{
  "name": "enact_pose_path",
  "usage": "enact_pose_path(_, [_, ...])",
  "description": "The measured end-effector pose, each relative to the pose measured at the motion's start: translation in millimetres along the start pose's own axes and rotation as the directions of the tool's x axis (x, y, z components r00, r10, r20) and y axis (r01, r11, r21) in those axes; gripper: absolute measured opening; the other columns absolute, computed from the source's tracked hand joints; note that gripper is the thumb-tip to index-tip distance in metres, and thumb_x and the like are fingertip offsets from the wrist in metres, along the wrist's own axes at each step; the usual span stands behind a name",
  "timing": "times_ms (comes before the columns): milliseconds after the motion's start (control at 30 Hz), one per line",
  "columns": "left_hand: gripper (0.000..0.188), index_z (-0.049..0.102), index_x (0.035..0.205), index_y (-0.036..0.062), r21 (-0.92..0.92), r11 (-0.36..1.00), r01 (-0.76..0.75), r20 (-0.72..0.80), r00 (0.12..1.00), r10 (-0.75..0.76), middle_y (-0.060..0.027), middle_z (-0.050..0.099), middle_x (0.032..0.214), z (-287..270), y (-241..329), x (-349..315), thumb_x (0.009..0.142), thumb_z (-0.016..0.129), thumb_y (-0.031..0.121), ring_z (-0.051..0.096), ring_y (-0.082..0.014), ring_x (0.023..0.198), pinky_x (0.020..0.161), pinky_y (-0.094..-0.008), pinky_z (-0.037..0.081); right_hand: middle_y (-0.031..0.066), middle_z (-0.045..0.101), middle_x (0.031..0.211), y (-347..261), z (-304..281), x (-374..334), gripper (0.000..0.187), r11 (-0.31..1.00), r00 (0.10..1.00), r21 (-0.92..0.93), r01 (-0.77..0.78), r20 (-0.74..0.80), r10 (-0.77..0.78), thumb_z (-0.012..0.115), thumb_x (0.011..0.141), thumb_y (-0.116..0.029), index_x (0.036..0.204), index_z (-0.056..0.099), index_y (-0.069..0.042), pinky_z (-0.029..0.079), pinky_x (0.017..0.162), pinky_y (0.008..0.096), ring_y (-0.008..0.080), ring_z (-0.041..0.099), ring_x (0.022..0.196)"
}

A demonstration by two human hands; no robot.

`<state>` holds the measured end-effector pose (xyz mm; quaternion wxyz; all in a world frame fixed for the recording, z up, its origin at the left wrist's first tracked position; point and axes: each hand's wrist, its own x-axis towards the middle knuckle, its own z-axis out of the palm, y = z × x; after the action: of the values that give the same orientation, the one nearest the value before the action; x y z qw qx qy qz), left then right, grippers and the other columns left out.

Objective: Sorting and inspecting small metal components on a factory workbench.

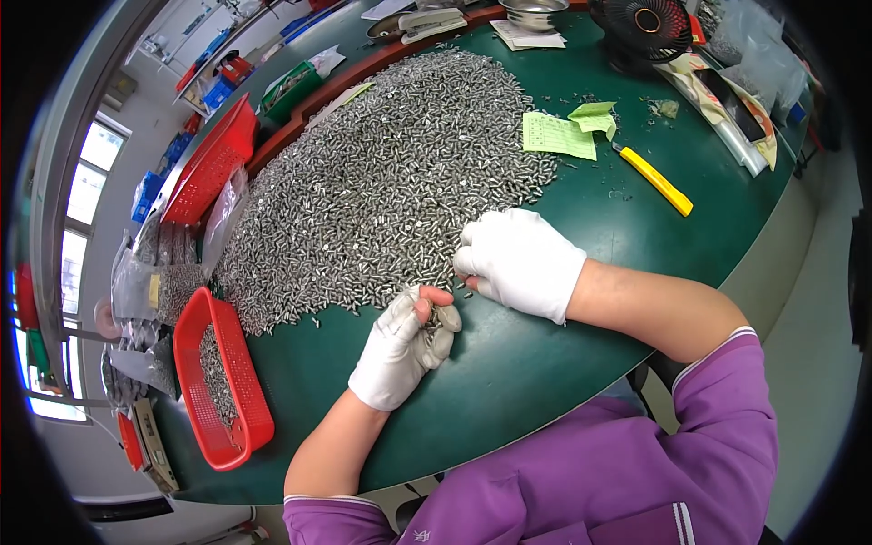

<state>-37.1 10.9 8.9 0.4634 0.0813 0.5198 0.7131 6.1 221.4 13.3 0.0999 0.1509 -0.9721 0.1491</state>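
A big heap of small metal pins (381,182) covers much of the dark green table (545,345). My left hand (404,345), in a white glove with bare fingertips, is cupped at the heap's near edge and holds a small bunch of the pins. My right hand (522,259), also in a white glove, rests knuckles up on the table just right of the left hand, its fingers curled at the edge of the heap. Whether the right hand holds any pins is hidden.
A red plastic basket (222,381) with some pins stands at the near left. A second red basket (213,163) lies beyond the heap. Green paper slips (563,132), a yellow utility knife (656,180), a black fan (649,23) and plastic bags (727,100) sit far right.
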Motion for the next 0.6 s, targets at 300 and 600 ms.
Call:
enact_pose_path(300, [0.018,0.057,0.105,0.0133,-0.090,0.996,-0.005,0.049,0.999,0.010,-0.0015,0.060,0.086,-4.7,-6.8,0.7,0.091,0.064,0.024,0.045,-0.0067,0.061,0.051,-0.0186,0.032,0.0092,0.060,0.092,-6.7,-6.3,-0.3,0.018,0.828,0.999,0.559,-0.032,-0.019,0.051,0.065,0.083,-0.024,0.094,0.065,-0.010,0.048,0.079,0.0390,0.0291,0.059,0.090])
enact_pose_path(600, [0.020,0.061,0.100,0.0104,-0.026,0.999,0.021,0.031,0.999,-0.020,0.0008,0.059,0.081,-1.6,-2.0,0.9,0.089,0.067,0.026,0.043,-0.0055,0.057,0.049,-0.0181,0.032,0.0063,0.060,0.094,-11.0,-8.2,-0.7,0.016,0.933,0.966,0.286,0.221,-0.196,-0.169,0.064,0.084,-0.026,0.092,0.064,-0.012,0.049,0.078,0.0383,0.0274,0.059,0.089])
